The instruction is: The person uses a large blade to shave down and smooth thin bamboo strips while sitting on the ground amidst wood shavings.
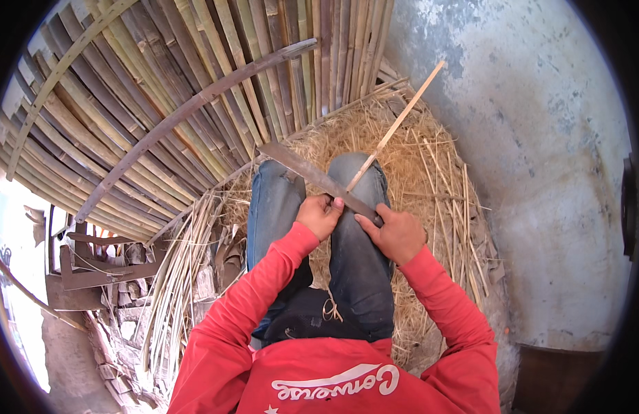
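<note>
My right hand (396,233) is closed round the handle end of a machete (302,168). Its broad, dull blade slants up and left across my thighs, the far end lying beyond my left knee. My left hand (321,216) is closed at the lower end of a thin, pale bamboo strip (396,131), its thumb pressed close to the blade. The strip rises to the upper right past my right knee, and its lower end is hidden behind the blade and fingers. Blade and strip cross just above my left thumb.
Straw-coloured shavings (402,183) cover the floor around my legs. Cut strips (465,228) lie on the right, and a bundle of long strips (171,297) on the left. A bamboo-pole screen (216,62) stands ahead, and a weathered wall (540,152) rises on the right.
</note>
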